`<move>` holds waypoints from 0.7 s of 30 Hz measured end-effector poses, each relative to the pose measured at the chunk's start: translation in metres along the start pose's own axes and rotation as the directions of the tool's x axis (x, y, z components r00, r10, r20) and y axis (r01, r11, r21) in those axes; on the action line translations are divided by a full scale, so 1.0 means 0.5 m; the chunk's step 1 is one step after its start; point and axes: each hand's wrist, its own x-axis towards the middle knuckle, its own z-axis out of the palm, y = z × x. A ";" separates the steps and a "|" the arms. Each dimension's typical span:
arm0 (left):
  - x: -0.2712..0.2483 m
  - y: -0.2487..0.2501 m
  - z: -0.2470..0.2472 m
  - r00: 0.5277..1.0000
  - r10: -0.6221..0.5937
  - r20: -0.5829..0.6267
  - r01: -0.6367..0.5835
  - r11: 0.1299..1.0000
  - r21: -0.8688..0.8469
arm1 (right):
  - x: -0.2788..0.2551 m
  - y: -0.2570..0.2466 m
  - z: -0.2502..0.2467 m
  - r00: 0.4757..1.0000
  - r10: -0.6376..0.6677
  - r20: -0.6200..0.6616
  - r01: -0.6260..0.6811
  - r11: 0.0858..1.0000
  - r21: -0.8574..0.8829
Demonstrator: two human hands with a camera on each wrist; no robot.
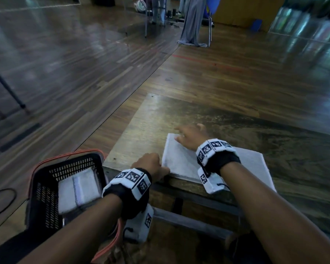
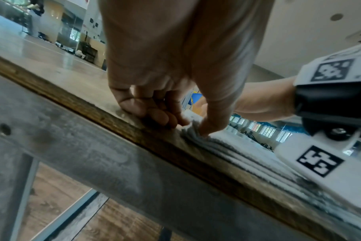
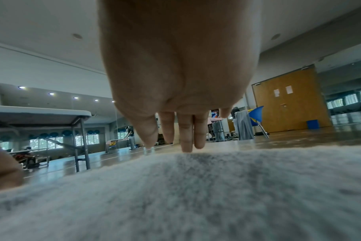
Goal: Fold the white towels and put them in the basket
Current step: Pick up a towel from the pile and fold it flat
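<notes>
Towel (image 1: 181, 161), white and folded into a flat rectangle, lies at the near edge of the wooden table (image 1: 198, 115), in the lower middle of the head view. Its near edge runs almost along the table edge, and its left edge is free. The left hand (image 1: 151, 163) is at the towel's near left corner; in the left wrist view its thumb (image 2: 211, 124) and curled fingers (image 2: 155, 114) pinch the stacked layers there, right at the table rim. The right hand (image 1: 191, 137) lies on the far part of the towel with fingers straight and a little spread, holding nothing; in the right wrist view the fingertips (image 3: 185, 143) reach the towel's far edge. Behind and to the right of the towel the table top is bare wood. A black plastic basket (image 1: 46, 187) with orange rim stands low at the lower left, just beside the table's left end, and a folded white towel (image 1: 78, 191) already lies inside it.
</notes>
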 end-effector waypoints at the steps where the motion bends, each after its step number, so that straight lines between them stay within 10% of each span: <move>1: 0.003 0.000 0.002 1.000 0.003 0.005 -0.003 1.000 -0.011 | 0.011 -0.007 0.002 1.000 -0.010 0.027 0.009 1.000 0.008; 6: -0.007 0.008 -0.001 0.999 0.032 0.007 -0.031 0.997 -0.071 | 0.026 -0.019 -0.003 1.000 0.003 0.028 -0.004 1.000 0.022; 9: -0.021 0.012 -0.047 0.974 0.077 -0.212 -0.097 0.991 -0.089 | 0.014 -0.033 -0.035 0.973 -0.007 -0.229 0.053 0.979 0.198; 14: -0.059 0.012 -0.138 0.716 0.263 -0.647 -0.378 0.925 -0.042 | -0.034 -0.019 -0.124 0.731 0.113 -0.673 0.408 0.719 0.563; 21: -0.083 0.056 -0.059 0.729 0.479 -0.490 -0.538 0.843 0.024 | -0.098 0.085 -0.079 0.911 0.136 -0.389 0.272 0.511 0.815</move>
